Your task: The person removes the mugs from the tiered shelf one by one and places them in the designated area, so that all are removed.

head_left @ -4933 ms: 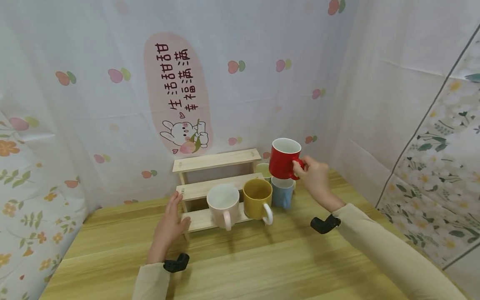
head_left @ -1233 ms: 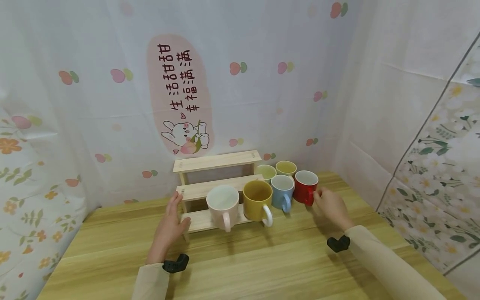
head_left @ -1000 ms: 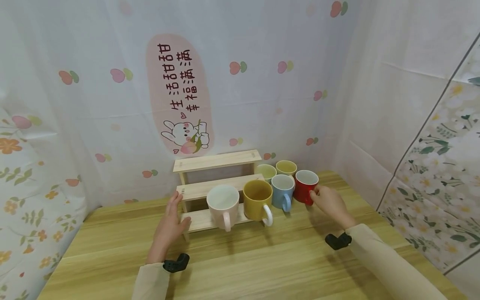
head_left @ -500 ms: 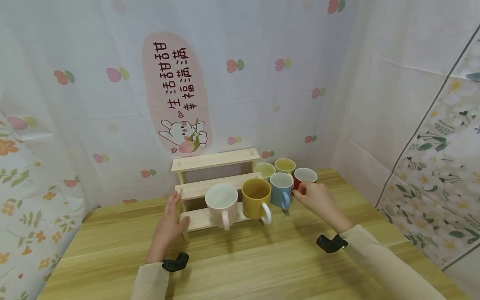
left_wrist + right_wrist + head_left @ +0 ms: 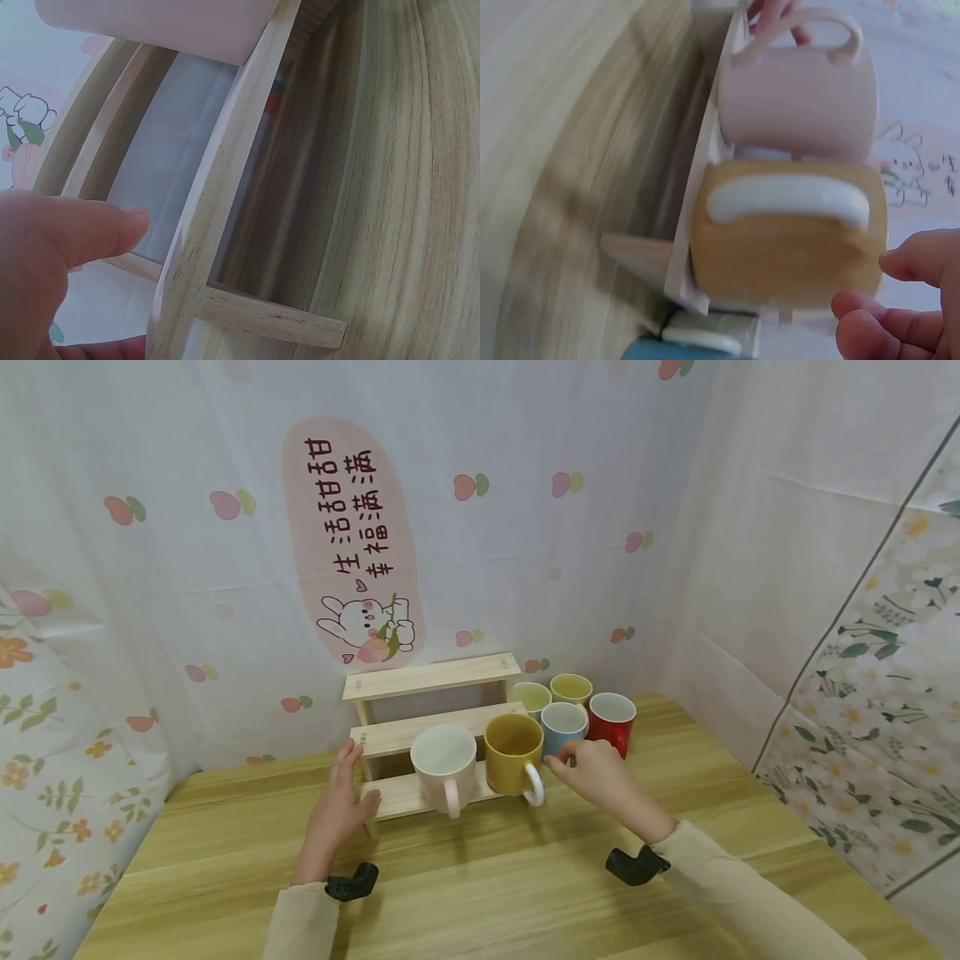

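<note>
Left hand point(image 5: 343, 810): lying at the left end of the wooden rack point(image 5: 431, 678), fingers spreading and thumb standing apart, gripping nothing; it is probably steadying the frame.
Right hand point(image 5: 603, 777): hovering just right of the mustard mug point(image 5: 510, 756), fingers loosely bending, a gap showing between thumb and fingers in the right wrist view; it is pinching nothing, and contact with the mug is staying unclear.
Mustard mug: standing upright on the right part of the lowest plank, its white handle pointing toward the person, presumably keeping it easy to grasp.
Pink mug point(image 5: 442, 777): standing upright just left of it on the same plank, handle also facing forward, likely for the same reason.
Blue mug point(image 5: 555, 742): standing beside the rack's right end, the right hand partly hiding it.
Red mug point(image 5: 611, 727): standing right of the blue one, handle turning frontward.
Pale cups point(image 5: 532, 696): two, standing behind those mugs; such close grouping is probably saving room.
Surface point(image 5: 420, 893): showing yellowish wood grain and running back to the cloth.
Room: white cloth point(image 5: 525, 560) with fruit prints is hanging behind, while flower-printed cloth point(image 5: 900, 693) is covering both sides.
Wrists: wearing black devices point(image 5: 352, 882) below beige sleeves point(image 5: 303, 922).
</note>
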The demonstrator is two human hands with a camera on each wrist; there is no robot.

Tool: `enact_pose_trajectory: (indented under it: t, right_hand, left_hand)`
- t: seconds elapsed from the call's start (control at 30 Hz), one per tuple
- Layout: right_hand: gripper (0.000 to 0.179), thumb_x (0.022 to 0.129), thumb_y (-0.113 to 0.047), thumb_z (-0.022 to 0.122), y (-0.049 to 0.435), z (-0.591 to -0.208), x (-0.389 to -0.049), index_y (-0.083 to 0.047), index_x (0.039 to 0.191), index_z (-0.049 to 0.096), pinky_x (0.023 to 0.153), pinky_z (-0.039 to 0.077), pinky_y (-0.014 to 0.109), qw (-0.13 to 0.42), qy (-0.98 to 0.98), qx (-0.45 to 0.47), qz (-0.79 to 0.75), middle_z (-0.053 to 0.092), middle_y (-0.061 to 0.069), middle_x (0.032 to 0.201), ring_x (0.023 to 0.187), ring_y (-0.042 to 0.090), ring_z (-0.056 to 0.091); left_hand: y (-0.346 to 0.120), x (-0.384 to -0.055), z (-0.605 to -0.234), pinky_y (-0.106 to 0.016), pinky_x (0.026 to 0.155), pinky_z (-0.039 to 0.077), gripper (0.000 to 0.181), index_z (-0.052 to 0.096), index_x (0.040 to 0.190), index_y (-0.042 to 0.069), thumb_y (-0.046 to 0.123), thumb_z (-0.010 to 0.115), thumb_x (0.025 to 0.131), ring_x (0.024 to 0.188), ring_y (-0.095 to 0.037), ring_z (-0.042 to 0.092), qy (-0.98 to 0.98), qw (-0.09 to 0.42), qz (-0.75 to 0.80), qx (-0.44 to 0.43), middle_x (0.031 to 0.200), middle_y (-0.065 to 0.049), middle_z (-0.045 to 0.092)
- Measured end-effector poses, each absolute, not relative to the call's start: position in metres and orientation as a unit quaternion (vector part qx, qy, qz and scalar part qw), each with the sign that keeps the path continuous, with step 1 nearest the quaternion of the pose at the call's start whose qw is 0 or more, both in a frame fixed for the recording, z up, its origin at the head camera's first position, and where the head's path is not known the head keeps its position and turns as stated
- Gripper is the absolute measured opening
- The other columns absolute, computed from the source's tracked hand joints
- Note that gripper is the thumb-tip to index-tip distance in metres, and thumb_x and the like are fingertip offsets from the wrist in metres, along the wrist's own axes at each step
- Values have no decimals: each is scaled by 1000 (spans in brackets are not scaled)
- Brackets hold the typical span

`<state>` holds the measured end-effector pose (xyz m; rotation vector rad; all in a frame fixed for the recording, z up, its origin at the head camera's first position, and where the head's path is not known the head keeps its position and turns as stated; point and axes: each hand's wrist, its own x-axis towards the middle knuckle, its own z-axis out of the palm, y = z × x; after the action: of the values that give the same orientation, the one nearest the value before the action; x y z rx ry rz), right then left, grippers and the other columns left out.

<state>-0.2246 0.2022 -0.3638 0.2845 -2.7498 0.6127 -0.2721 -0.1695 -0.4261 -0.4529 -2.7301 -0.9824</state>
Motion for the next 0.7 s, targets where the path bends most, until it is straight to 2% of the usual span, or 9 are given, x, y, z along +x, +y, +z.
enact_pose_trajectory:
  t: [0.23, 0.37, 0.5, 0.67, 0.7]
  right_hand:
    - [26, 87, -30, 67, 184, -368, -222, -10, 70, 68, 45, 31, 20, 142, -962, 97, 210, 47, -6, 51, 49, 9, 40]
    - [29, 85, -34, 69, 177, -374, -222, -15, 64, 63, 44, 29, 20, 145, -964, 100, 197, 44, -8, 49, 48, 8, 39]
    - [30, 83, -29, 72, 170, -380, -222, -14, 61, 57, 44, 30, 19, 163, -959, 116, 202, 44, -8, 49, 48, 7, 39]
    - [29, 82, -16, 71, 164, -390, -221, -10, 60, 54, 41, 31, 19, 221, -945, 129, 205, 45, -5, 49, 44, 7, 39]
    - [28, 82, -14, 70, 164, -392, -222, -10, 60, 54, 41, 31, 18, 233, -941, 131, 206, 45, -4, 49, 44, 7, 39]
  left_hand:
    - [-169, -272, -427, -57, 88, 45, 75, 20, 149, -1, 10, 64, 89, 126, -48, 43, -921, 106, -339, -158, 158, -17, 11]
    - [-169, -273, -427, -58, 89, 45, 75, 20, 149, -1, 10, 64, 89, 126, -48, 43, -920, 106, -342, -157, 158, -17, 12]
    - [-170, -273, -427, -55, 85, 46, 75, 20, 149, 1, 10, 63, 89, 122, -47, 47, -921, 100, -345, -152, 159, -16, 11]
    - [-170, -274, -425, -54, 84, 47, 74, 20, 149, 1, 9, 63, 89, 123, -47, 47, -922, 99, -343, -152, 159, -16, 11]
    - [-169, -274, -425, -53, 82, 47, 74, 20, 149, 1, 9, 63, 89, 118, -46, 50, -922, 100, -342, -153, 159, -16, 11]
